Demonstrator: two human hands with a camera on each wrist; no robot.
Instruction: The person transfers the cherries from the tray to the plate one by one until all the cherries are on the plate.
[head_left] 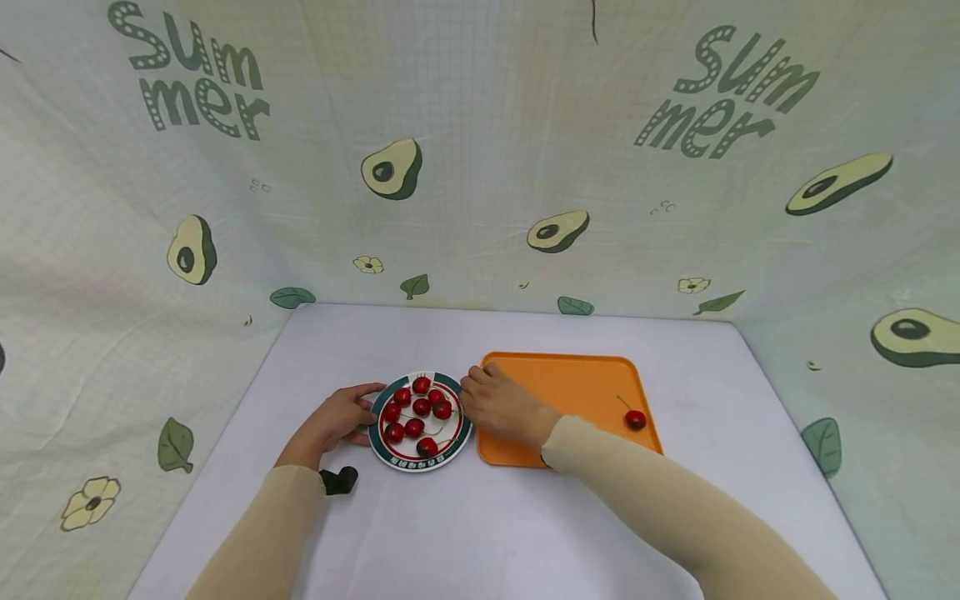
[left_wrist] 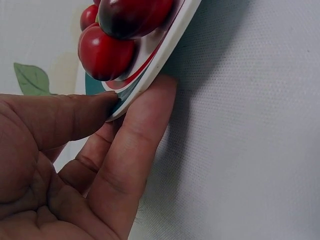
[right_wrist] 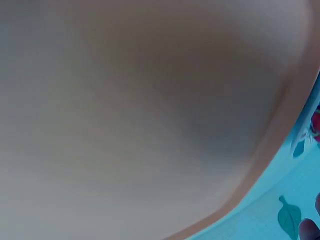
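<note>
A round plate (head_left: 402, 457) with a green and red rim bears several red cherries (head_left: 422, 407). At its left edge my left hand (head_left: 335, 419) pinches the rim; in the left wrist view the thumb (left_wrist: 75, 112) lies on top and a finger (left_wrist: 145, 120) underneath. My right hand (head_left: 506, 404) is at the plate's right edge, over the left side of an orange tray (head_left: 577, 375). Its fingers bend toward the plate, and their tips are hidden in the head view. One cherry (head_left: 635, 419) with a stem lies on the tray's right side.
A white cloth covers the table (head_left: 450, 533). Behind and at both sides hangs a pale curtain (head_left: 480, 100) printed with avocados and leaves. A beige sleeve (right_wrist: 125, 125) blocks most of the right wrist view.
</note>
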